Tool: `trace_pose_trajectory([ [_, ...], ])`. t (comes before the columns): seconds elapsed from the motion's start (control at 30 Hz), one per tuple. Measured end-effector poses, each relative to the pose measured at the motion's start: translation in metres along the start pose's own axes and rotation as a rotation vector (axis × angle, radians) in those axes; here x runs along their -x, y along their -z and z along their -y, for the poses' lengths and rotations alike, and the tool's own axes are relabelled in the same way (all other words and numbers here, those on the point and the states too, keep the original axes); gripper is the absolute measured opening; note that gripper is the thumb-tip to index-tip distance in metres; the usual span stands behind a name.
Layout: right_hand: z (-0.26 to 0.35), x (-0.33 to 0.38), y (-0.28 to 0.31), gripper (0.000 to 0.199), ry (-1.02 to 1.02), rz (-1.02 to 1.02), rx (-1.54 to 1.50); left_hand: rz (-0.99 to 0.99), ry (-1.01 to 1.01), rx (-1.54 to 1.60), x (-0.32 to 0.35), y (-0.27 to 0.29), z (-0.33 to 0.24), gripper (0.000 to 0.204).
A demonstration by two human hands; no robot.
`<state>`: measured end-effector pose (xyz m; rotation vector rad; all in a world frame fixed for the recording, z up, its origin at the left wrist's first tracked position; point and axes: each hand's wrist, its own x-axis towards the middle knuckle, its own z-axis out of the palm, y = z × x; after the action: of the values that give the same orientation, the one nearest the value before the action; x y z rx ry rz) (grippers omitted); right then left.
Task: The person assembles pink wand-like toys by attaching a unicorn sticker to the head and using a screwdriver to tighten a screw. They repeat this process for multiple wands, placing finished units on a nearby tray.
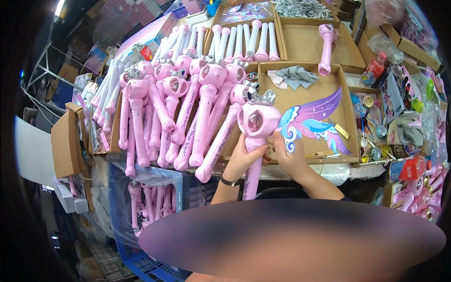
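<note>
My left hand (243,159) is wrapped round the handle of a pink toy wand (257,121), just below its round head. A silver crown (261,97) tops this wand, which stands nearly upright. At the right side of the head, my right hand (287,157) pinches the inner end of a purple, pink and blue wing (315,113). The wing spreads to the right; whether it is fixed to the wand I cannot tell. Left of my hands lies a heap of similar pink wands (205,113), several with silver crowns and none with a visible wing.
Behind the wand is a cardboard tray (307,98) with a grey cloth (298,77) in it. Farther back, another tray holds white-and-pink handles (253,40), and a lone pink wand (326,49) lies on the right. A blue crate (176,188) stands lower left. Bottles and small parts crowd the right.
</note>
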<state>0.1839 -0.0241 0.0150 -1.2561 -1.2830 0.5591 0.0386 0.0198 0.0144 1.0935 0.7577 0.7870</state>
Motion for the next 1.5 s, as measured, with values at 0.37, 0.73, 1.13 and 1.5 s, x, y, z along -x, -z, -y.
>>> trace_pose_trajectory([
  [0.37, -0.017, 0.003, -0.014, 0.024, -0.281, 0.024, -0.319, -0.096, -0.054, -0.166, 0.005, -0.009, 0.006, 0.054],
  [0.73, -0.010, 0.004, 0.003, 0.031, -0.200, 0.125, -0.237, -0.082, -0.008, -0.049, 0.008, -0.005, 0.002, 0.056],
  [1.13, -0.016, 0.001, -0.015, 0.022, -0.088, 0.002, -0.217, -0.116, -0.031, -0.076, 0.009, -0.006, 0.006, 0.054],
  [1.5, -0.030, -0.001, 0.020, 0.055, -0.704, 0.594, -0.782, -0.185, -0.161, 0.052, -0.008, 0.020, -0.020, 0.040],
])
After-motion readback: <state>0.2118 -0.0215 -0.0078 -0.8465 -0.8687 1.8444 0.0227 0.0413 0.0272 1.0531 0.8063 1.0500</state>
